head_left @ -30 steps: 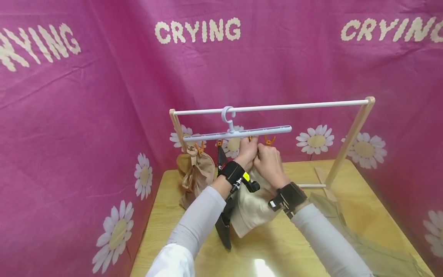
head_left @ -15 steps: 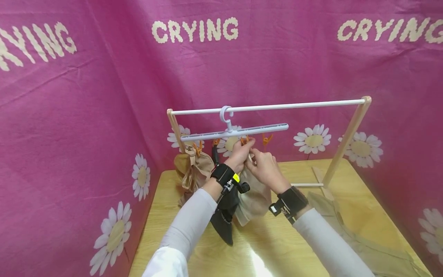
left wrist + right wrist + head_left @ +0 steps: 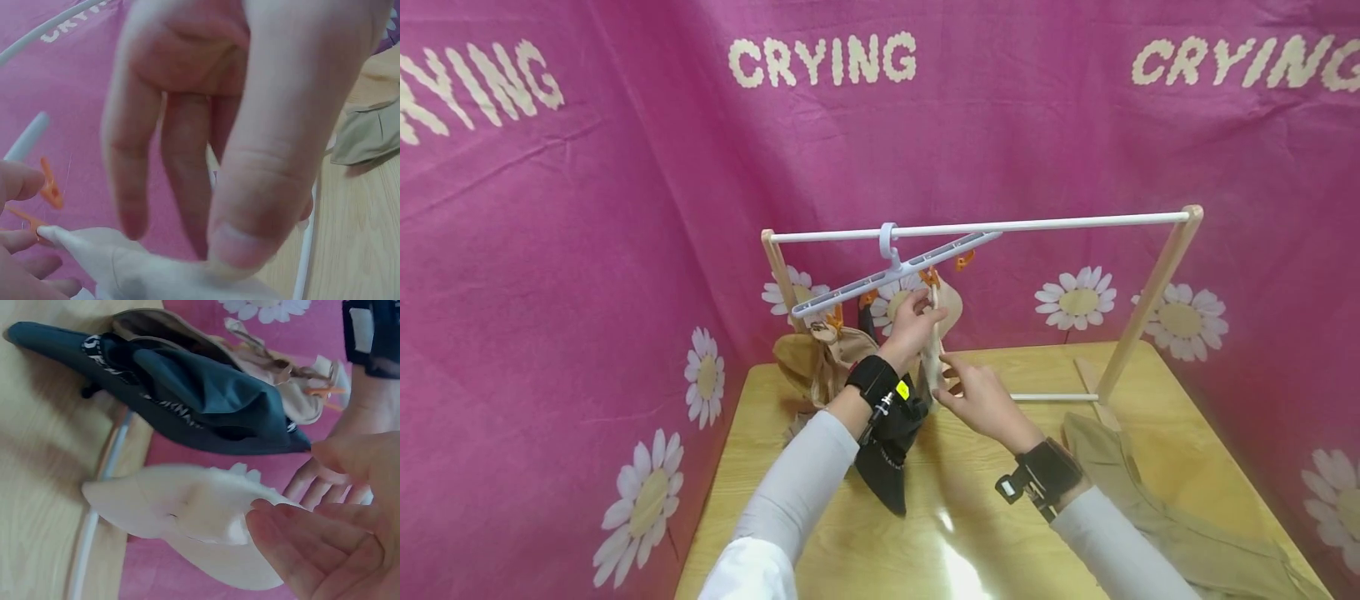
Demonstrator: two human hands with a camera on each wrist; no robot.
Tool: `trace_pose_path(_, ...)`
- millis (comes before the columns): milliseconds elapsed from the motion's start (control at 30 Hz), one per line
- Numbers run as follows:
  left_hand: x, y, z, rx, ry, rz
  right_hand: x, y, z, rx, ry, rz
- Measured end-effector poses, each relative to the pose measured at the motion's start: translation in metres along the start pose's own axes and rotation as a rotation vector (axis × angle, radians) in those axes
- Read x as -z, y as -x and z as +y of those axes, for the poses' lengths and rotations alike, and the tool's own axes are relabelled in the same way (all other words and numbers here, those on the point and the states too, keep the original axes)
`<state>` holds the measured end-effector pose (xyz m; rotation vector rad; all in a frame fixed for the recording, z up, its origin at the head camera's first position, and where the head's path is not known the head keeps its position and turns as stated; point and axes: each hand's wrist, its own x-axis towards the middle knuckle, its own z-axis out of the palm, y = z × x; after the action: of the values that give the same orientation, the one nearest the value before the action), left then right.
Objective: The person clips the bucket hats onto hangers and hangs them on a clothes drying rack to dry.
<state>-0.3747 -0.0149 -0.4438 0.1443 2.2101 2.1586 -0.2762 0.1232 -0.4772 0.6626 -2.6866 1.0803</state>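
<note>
A cream sun hat (image 3: 950,305) hangs from an orange clip (image 3: 929,277) on the pale blue hanger (image 3: 897,272). My left hand (image 3: 913,327) is right at the hat's upper edge, just below the clip, fingers loosely extended. Lower down, the fingertips of my right hand (image 3: 988,402) are spread beside the hat. In the right wrist view, the cream hat (image 3: 187,503) hangs folded, side-on, with the black hat (image 3: 206,387) next to it. A beige hat (image 3: 842,346) hangs from a clip at the hanger's left end. Another orange clip (image 3: 965,261) dangles without cloth near the right end.
The hanger hooks over the white rod (image 3: 1060,224) of a small wooden rack. A khaki cloth item (image 3: 1157,508) lies on the right of the wooden table (image 3: 1015,542). Pink curtains (image 3: 1037,125) stand behind and at both sides.
My right hand has come down and away from the hat's top, its pinch released. The hanger has tilted, its right end higher. The cream hat has turned edge-on.
</note>
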Motion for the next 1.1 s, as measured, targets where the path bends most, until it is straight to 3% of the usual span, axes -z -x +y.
trace_pose_path(233, -0.006, 0.013, 0.009, -0.062, -0.108, 0.061, -0.001, 0.017, 0.024, -0.002, -0.025, 0.011)
trace_pose_path(400, -0.016, 0.02, 0.015, -0.153, -0.156, 0.076, 0.007, 0.036, 0.045, -0.067, -0.005, 0.01)
trace_pose_path(533, -0.026, 0.022, 0.021, -0.184, -0.17, 0.069, 0.017, 0.053, 0.068, -0.135, 0.006, -0.002)
trace_pose_path(767, -0.046, 0.003, 0.016, -0.111, -0.078, 0.071, 0.041, 0.108, 0.143, -0.287, 0.022, 0.056)
trace_pose_path(933, -0.051, -0.016, 0.009, -0.085, -0.016, 0.127, 0.06, 0.157, 0.198, -0.322, 0.036, 0.175)
trace_pose_path(1100, -0.059, -0.032, 0.006, -0.085, -0.016, 0.111, 0.086, 0.195, 0.237, -0.332, 0.179, 0.318)
